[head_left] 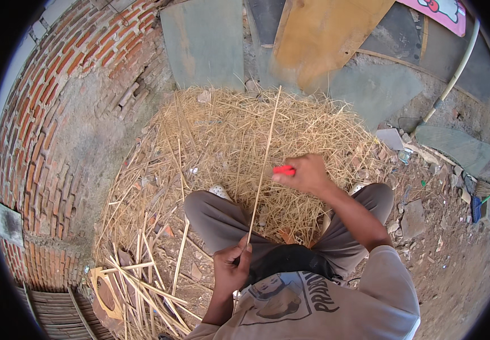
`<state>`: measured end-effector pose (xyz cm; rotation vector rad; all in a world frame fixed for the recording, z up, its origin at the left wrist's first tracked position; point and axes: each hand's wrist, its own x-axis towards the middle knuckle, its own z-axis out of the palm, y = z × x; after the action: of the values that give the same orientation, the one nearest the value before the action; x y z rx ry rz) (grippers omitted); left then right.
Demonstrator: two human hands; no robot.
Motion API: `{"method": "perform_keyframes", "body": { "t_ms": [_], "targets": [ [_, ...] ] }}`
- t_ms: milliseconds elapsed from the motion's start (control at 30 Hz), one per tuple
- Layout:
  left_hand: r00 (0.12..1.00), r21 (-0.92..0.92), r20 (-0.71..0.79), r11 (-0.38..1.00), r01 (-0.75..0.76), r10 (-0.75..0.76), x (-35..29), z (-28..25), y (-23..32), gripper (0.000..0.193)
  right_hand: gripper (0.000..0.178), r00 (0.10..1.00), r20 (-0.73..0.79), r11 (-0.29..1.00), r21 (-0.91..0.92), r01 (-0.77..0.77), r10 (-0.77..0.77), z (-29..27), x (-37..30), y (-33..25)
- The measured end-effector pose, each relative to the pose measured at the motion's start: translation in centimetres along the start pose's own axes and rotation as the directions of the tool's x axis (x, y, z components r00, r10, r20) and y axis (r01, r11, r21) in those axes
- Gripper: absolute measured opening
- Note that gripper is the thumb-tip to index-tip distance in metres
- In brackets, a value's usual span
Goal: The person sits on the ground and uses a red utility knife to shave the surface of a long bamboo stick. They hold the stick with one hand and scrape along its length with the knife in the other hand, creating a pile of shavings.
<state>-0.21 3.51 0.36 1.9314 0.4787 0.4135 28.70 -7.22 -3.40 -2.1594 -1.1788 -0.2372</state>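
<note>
A long, thin bamboo strip [267, 156] slants up and away from my lap, its far end over a heap of pale shavings [222, 130]. Near its lower end, my left hand [231, 266] is closed round it, thumb pressed along the strip. My right hand [308, 174] is a fist a little to the right of the strip's middle. From that fist pokes a bright red handle [284, 170]; whether a blade is attached cannot be made out. A small gap shows between the red handle and the strip.
Split bamboo pieces [148, 292] lie loosely piled at the lower left. A worn brick wall [46, 164] rises on the left. Boards [202, 45] lean at the back, with a pale pipe [455, 76] at the right. Rubble [415, 218] covers the ground on the right.
</note>
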Motion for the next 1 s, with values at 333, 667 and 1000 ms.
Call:
{"method": "perform_keyframes", "body": {
  "t_ms": [333, 667, 1000],
  "targets": [
    [1.0, 0.038, 0.027, 0.999, -0.011, 0.01, 1.2, 0.8, 1.7, 0.034, 0.068, 0.997, 0.008, 0.997, -0.003, -0.074, 0.074, 0.3, 0.2, 1.2],
    [0.991, 0.06, 0.109, 0.995, -0.083, 0.077, 1.0, 1.2, 2.5, 0.032, 0.068, 0.97, -0.092, 0.966, -0.108, -0.234, 0.224, -1.3, 2.2, 3.9],
    [0.977, 0.057, 0.198, 0.993, -0.099, 0.086, -0.5, 0.2, 1.8, 0.026, 0.079, 0.863, -0.005, 0.853, -0.15, -0.501, 0.506, -2.0, 3.2, 7.4]
  ]
}}
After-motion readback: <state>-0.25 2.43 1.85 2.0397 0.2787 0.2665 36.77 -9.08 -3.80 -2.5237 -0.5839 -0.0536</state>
